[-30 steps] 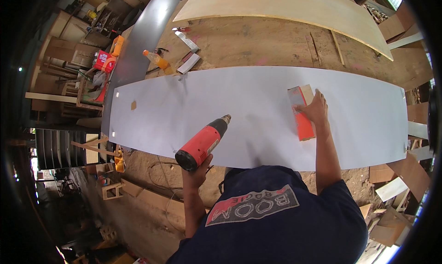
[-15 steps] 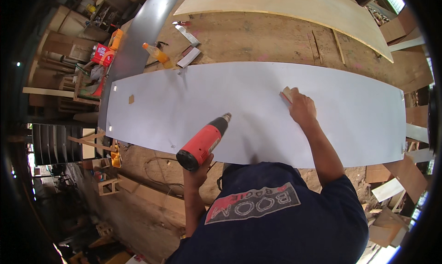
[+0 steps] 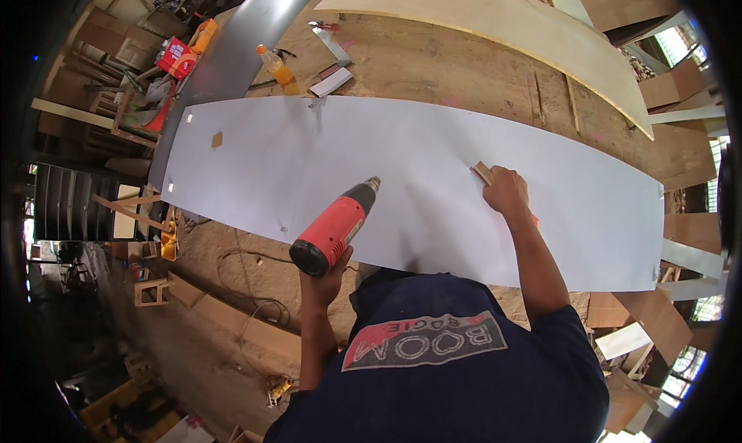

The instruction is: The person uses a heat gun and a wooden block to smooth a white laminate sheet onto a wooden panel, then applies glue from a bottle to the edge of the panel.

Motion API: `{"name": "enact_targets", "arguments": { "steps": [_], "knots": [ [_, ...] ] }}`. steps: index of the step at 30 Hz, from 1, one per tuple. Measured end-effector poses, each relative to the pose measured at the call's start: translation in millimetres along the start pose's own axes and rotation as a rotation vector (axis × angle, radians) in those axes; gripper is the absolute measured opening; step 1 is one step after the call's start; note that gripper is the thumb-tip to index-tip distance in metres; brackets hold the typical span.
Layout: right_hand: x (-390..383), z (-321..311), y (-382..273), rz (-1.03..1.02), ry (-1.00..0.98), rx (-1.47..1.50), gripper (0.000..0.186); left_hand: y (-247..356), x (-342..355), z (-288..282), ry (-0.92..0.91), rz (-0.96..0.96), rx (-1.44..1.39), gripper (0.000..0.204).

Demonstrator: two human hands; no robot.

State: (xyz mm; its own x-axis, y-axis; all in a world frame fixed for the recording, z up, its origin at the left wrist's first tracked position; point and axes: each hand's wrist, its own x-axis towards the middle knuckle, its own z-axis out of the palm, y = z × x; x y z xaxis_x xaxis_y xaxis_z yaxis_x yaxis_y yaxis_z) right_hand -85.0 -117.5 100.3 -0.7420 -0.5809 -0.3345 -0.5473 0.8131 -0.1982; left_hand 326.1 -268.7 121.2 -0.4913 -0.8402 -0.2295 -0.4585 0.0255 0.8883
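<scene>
A red and black heat gun (image 3: 331,230) is in my left hand (image 3: 328,279), its fingers wrapped round the grip. The metal nozzle points forward and to the right, above a long pale grey-white sheet (image 3: 232,180). On the right half of that sheet, my right hand (image 3: 508,191) is closed on a small flat brown block (image 3: 484,173), which looks like wood and sticks out past the fingers on the left. Its underside is hidden. A bit of red shows beside my right wrist; what it is, I cannot tell.
Beyond the sheet lies a brown worktop (image 3: 464,72) with a bottle of orange liquid (image 3: 277,66), a small white-faced block (image 3: 332,82) and a metal piece (image 3: 331,44). A pale wooden panel (image 3: 495,26) spans the far side. A cable (image 3: 259,312) trails at the lower left.
The view has turned slightly, shifting the whole scene. My right hand and the block have turned, hiding the block's reddish side. The heat gun stays in my left hand at a similar tilt.
</scene>
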Motion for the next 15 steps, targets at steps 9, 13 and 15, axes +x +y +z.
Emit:
{"name": "enact_targets", "arguments": {
  "steps": [9,13,15],
  "knots": [
    [-13.3,37.7,-10.1,-0.041,0.082,-0.083,0.030,-12.5,24.5,-19.2,-0.046,0.256,-0.055,0.029],
    [-49.9,45.6,-40.5,-0.003,0.076,-0.071,0.024,-12.9,29.4,-38.8,-0.124,0.260,-0.128,0.035],
    [-70.2,58.8,-59.2,0.015,0.011,-0.082,0.025,-15.0,36.0,-56.7,-0.155,0.279,-0.088,0.037]
  ]
}}
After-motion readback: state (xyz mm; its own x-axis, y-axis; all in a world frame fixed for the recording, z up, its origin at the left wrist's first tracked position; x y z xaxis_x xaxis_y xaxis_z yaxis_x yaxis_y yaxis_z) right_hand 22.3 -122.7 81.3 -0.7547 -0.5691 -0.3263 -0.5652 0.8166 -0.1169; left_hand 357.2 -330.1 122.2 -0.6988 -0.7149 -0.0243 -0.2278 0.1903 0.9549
